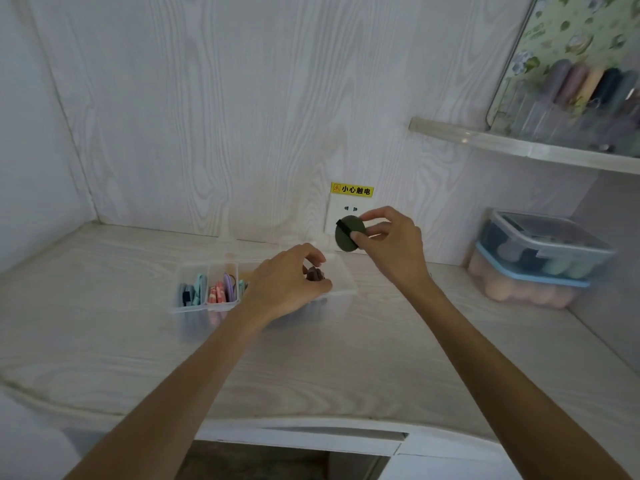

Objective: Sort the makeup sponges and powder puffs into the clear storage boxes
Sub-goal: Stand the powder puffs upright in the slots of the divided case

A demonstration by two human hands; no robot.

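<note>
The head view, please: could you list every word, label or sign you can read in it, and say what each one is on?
"小心触电", black on a yellow sticker with a small warning triangle at its left end, stuck on the wall just above the white wall socket.
The stacked lidded boxes at the right show no readable text.
Nothing legible on the clear divided box or the items on the clear shelf.
</note>
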